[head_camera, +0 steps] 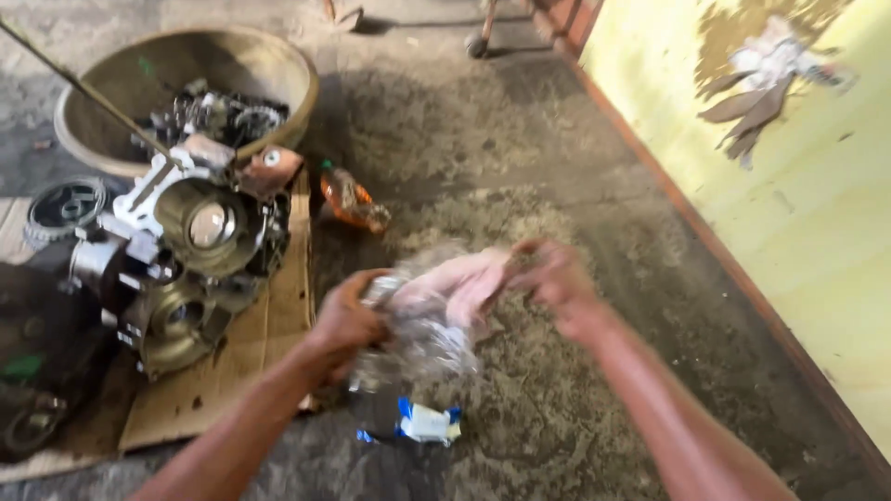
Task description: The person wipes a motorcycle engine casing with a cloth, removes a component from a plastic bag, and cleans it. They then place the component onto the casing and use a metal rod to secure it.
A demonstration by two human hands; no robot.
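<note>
Gripping a blurred bottle (408,339) in my left hand (345,320), neck tilted up-right; my right hand (557,278) pinches a pink rag (464,283) at its top, over the floor (520,167).

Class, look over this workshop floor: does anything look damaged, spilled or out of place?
Yes. The yellow wall has a patch of peeled paint near the top right. An orange bottle lies on its side on the bare floor beside the cardboard. The motion blur hides finer detail.

The bundle (436,315) gripped between both hands is smeared by motion blur; its kind cannot be told. The dark engine part (28,371) is cut off by the left edge.
</note>
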